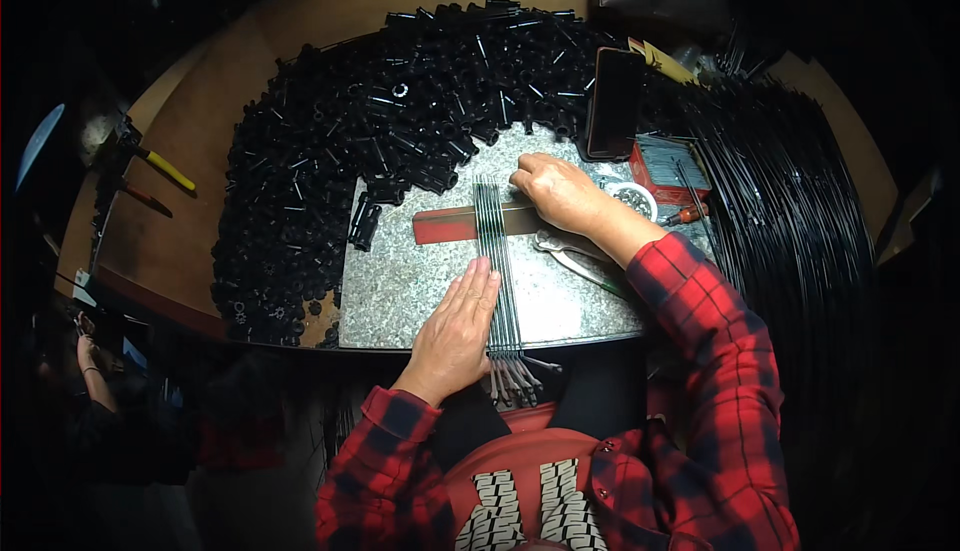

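Several thin dark metal rods (pixel 497 261) lie side by side, their pale jointed lower ends (pixel 513 381) hanging over the near table edge. They cross a red and dark bar (pixel 447 227) on a speckled grey board (pixel 400 301). My left hand (pixel 455 326) rests with straight fingers along the left side of the rods. Just right of the rods' far ends is my right hand (pixel 560 193), its fingers curled in a pinch; whatever is in them is hidden. Pliers (pixel 580 261) lie beside the rods, below my right wrist.
Black plastic tubular parts (pixel 330 131) are heaped behind and left. A white bowl (pixel 640 196) of small metal pieces, a red box (pixel 672 171) of thin pins, a screwdriver (pixel 686 215) and a phone (pixel 613 101) stand right. Long black rods (pixel 790 181) fill the far right. Another person's hand (pixel 87 351) shows at left.
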`<state>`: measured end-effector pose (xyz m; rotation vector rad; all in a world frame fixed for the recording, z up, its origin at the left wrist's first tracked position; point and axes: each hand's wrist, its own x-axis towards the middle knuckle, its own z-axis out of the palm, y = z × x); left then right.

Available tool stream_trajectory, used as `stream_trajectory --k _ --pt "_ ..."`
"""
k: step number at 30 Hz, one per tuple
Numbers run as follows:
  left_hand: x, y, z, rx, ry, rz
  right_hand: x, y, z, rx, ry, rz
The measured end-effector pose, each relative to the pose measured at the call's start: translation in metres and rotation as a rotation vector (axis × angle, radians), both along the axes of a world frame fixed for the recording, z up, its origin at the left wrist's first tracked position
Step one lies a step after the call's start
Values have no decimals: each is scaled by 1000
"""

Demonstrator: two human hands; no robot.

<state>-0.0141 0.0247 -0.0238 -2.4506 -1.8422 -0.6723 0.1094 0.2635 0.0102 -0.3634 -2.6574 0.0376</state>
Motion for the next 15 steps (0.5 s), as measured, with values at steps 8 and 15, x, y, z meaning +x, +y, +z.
stream_trajectory --k 8,15 --pt "4 -3 6 -89 -42 57 -2 0 3 -1 2 36" --pt "-1 -4 -2 -49 -14 88 -5 0 3 32 -13 8"
